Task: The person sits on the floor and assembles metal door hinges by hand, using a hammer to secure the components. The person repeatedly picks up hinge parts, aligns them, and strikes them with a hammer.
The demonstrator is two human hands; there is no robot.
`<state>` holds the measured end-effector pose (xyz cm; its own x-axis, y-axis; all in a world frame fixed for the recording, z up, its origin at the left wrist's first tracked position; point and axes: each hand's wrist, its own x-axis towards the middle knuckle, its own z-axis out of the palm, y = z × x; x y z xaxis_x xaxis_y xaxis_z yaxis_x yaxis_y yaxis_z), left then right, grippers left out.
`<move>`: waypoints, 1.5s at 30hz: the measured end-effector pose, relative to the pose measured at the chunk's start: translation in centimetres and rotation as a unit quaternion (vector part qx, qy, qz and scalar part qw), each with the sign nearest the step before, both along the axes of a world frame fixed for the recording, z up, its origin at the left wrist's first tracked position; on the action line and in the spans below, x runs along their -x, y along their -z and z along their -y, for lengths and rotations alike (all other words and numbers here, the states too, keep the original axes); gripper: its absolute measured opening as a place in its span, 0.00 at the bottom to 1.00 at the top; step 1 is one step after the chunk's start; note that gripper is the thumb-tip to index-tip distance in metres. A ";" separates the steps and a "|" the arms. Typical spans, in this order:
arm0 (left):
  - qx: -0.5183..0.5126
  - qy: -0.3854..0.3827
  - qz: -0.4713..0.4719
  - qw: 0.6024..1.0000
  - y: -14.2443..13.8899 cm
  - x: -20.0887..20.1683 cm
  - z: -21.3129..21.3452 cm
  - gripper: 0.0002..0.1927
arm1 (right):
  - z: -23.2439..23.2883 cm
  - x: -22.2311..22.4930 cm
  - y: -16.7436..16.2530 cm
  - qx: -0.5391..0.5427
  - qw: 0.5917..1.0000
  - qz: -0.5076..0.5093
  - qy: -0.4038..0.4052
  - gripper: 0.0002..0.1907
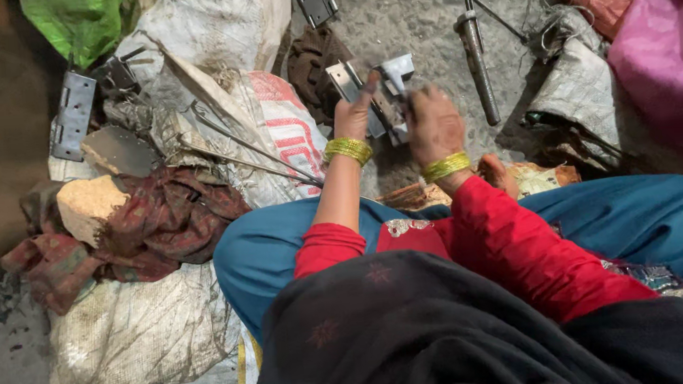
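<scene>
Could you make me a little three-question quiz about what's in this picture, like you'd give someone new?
1. True or false: both the left hand and the right hand are on the metal hinge piece.
2. What lies on the ground just beyond the hands, toward the top of the view?
A. a long metal bolt
B. a glass bottle
C. a broom
3. Fill in: each wrist wears yellow-green ____.

Key:
1. True; both hands have a grip on it.
2. A
3. bangles
</scene>
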<state>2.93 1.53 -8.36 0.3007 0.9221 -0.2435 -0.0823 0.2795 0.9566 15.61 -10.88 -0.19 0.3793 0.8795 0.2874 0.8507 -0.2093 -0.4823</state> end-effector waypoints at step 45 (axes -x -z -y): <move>0.183 0.017 0.540 0.821 -8.8 1.8 -0.4 0.36 | -3.5 -5.6 3.5 0.180 0.778 -0.602 -0.005 0.25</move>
